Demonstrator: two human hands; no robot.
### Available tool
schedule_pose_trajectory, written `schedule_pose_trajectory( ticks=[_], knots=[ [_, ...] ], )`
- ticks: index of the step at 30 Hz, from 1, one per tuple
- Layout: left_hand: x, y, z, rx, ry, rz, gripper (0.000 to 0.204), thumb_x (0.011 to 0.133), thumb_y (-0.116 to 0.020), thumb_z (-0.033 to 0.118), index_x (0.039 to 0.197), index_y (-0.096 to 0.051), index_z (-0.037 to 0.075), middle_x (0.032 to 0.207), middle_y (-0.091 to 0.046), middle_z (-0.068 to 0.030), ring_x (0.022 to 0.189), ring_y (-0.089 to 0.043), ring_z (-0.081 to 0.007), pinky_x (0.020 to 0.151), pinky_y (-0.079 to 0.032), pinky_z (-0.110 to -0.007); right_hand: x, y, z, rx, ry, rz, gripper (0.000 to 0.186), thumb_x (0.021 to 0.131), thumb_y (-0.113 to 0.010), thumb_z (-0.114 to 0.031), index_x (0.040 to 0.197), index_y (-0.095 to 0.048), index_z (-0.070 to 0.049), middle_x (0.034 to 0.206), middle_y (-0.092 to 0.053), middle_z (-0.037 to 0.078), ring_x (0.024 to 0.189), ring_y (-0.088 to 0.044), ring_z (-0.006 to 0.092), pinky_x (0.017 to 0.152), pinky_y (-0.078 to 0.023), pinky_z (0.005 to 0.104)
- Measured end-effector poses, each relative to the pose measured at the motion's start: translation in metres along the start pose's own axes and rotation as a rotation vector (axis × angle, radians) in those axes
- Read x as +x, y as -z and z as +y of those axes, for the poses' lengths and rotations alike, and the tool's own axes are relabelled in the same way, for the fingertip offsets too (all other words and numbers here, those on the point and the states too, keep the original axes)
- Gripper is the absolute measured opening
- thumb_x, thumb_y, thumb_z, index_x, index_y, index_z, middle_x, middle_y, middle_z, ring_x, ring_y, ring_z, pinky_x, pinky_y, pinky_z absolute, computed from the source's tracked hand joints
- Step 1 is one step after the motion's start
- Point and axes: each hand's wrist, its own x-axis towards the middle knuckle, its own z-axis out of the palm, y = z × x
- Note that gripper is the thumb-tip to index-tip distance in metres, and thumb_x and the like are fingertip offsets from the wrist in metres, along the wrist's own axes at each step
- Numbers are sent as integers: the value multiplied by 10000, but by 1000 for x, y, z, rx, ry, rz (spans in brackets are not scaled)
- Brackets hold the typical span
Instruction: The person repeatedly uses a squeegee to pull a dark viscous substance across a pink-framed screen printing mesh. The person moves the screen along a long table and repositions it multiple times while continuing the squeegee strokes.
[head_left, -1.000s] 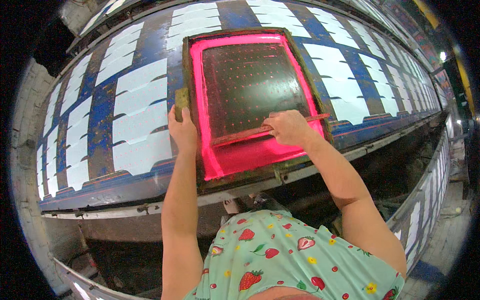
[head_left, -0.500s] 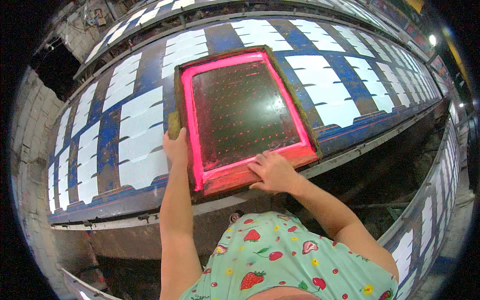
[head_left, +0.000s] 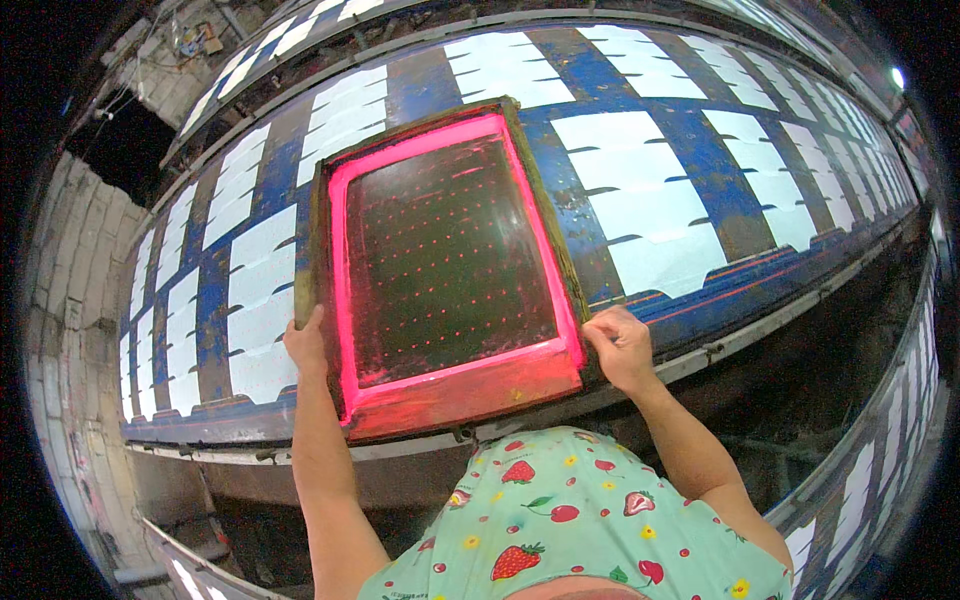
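Note:
A screen printing frame (head_left: pixel 470 400) lies tilted on the long printing table, with a dark mesh (head_left: pixel 450 260) dotted in pink and bright pink ink around its inside edges. My left hand (head_left: pixel 307 345) is closed on the frame's left side, near a worn yellowish block (head_left: pixel 305 297). At the lower right corner my right hand (head_left: pixel 622 348) is closed against the frame's right edge, its fingers curled. Part of the grip is hidden behind the knuckles. White cut sheets (head_left: pixel 655 205) lie in rows on both sides of the frame.
The table (head_left: pixel 690 195) has a worn blue and brown top and a metal rail (head_left: pixel 690 368) along its near edge. A second table with white sheets (head_left: pixel 855 480) stands at the right, another beyond the far edge. A block wall (head_left: pixel 75 270) is at the left.
My right hand has left the frame's near bar and taken its right edge. The frame appears lower and farther left in view; the view itself has shifted as well. My left hand keeps its hold.

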Motion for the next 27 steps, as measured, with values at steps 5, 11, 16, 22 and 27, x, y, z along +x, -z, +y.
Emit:
schedule_pose_trajectory(
  ticks=[5,11,16,22,27],
  knots=[
    [-5,-1,21,40,85,5,488,911,-905,232,1284,-770,-52,1168,-790,-111,1017,-706,-222,941,-545,-373,-4,-2,42,236,-550,-118,273,1058,-732,-171,1277,-782,-16,996,-775,60,856,-709,174,767,-574,340],
    [-5,1,21,-120,125,-80,444,925,-896,200,1278,-770,-38,1189,-779,-93,1041,-704,-210,955,-544,-381,-10,-16,37,425,-707,-138,389,1123,-675,-226,1392,-712,52,1148,-771,39,1032,-670,102,938,-539,289],
    [0,5,4,-163,148,-102,458,925,-900,184,1296,-750,-39,1164,-774,-84,1028,-698,-202,950,-542,-374,-3,-27,31,383,-808,-83,397,1145,-643,-231,1437,-692,34,1259,-754,34,1132,-656,97,1011,-515,292],
    [3,10,5,-220,111,-161,460,938,-887,156,1323,-735,-44,1197,-769,-88,1038,-704,-212,961,-552,-377,-1,-29,6,346,-728,52,410,1138,-647,-242,1413,-712,55,1252,-772,92,1157,-669,143,1030,-514,312],
    [-2,8,36,-350,212,-195,469,961,-853,115,1376,-704,-45,1235,-771,-111,1087,-734,-243,971,-590,-398,4,-7,-12,300,-520,108,368,1125,-664,-232,1366,-756,31,1078,-751,103,1002,-655,162,903,-515,329]
  ],
)
